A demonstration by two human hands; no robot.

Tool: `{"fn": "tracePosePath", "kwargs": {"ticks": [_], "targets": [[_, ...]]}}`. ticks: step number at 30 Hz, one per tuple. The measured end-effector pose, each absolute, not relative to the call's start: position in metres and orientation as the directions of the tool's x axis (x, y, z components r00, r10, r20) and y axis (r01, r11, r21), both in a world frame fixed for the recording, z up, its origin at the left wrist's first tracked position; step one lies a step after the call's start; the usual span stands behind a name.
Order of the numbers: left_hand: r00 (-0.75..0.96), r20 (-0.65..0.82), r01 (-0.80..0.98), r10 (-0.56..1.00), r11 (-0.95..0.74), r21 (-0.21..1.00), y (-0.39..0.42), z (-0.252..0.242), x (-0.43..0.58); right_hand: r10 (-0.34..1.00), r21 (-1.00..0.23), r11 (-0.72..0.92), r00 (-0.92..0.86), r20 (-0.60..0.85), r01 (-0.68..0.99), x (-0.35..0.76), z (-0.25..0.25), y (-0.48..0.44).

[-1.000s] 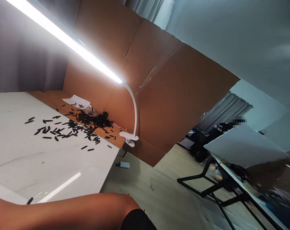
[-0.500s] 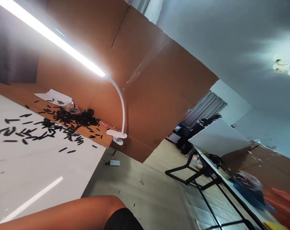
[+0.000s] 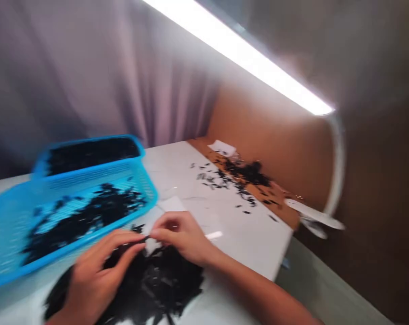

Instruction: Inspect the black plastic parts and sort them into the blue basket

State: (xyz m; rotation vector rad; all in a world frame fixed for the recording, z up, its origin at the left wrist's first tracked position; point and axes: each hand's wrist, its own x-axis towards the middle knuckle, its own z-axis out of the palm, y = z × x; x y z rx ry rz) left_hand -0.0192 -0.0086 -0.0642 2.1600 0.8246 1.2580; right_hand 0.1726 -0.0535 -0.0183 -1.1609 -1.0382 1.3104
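Two blue baskets: a near basket (image 3: 146, 178) at 8 o'clock, a far basket (image 3: 40, 164) at 9; two black heaps: one large heap (image 3: 167, 280) at 7, one scattered heap (image 3: 253, 171) at 3, their pieces too blurred to count; one lamp (image 3: 245, 56) at 1; one left grip (image 3: 141, 241), one right grip (image 3: 153, 231), one counter (image 3: 170, 164)

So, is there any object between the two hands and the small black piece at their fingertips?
Nothing visible: the left hand and the right hand both pinch the small black piece. The black pile lies below them.
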Motion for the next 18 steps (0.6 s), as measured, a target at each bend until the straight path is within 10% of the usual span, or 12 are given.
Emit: {"fn": "tracePosePath", "kwargs": {"ticks": [18], "targets": [[0.430,0.638,0.100,0.639,-0.736,0.670,-0.010,-0.049,-0.009,0.983,-0.972,-0.178,-0.072,-0.169,-0.152,0.174,-0.019,-0.063]]}}
